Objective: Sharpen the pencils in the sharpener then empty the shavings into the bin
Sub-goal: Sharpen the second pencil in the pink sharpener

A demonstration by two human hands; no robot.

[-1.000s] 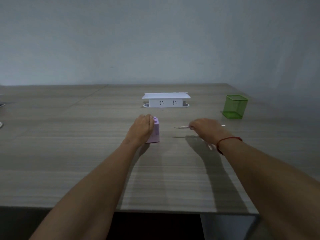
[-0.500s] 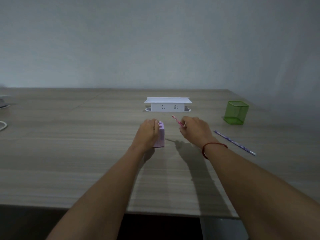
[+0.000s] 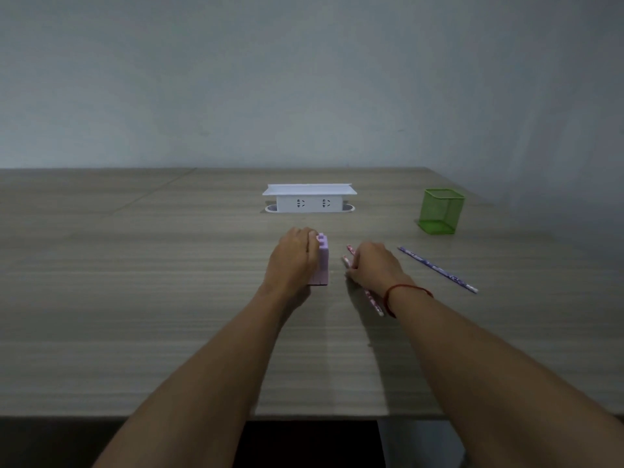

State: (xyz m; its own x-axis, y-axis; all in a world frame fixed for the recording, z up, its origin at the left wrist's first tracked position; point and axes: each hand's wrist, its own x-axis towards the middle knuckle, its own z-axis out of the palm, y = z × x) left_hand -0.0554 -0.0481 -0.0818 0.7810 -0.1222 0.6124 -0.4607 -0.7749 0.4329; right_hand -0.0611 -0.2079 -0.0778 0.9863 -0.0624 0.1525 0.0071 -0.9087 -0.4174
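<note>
A lilac block-shaped pencil sharpener (image 3: pixel 322 265) stands on the wooden table (image 3: pixel 135 298), and my left hand (image 3: pixel 292 261) grips its left side. Just to its right, my right hand (image 3: pixel 373 265) is closed around a pink patterned pencil (image 3: pixel 351 253) whose tip sticks up past my fingers. A second pink pencil (image 3: pixel 373 302) lies on the table under my right wrist, partly hidden. A purple patterned pencil (image 3: pixel 439 270) lies loose further right.
A green mesh bin (image 3: pixel 440 211) stands at the back right, close to the table's right edge. A white socket box (image 3: pixel 309 199) sits behind the sharpener. The table's front edge runs just below my forearms.
My right hand has lowered with the pink pencil and drawn in beside the sharpener. The purple pencil came into view once the hand moved off it. My left hand stays on the sharpener.
</note>
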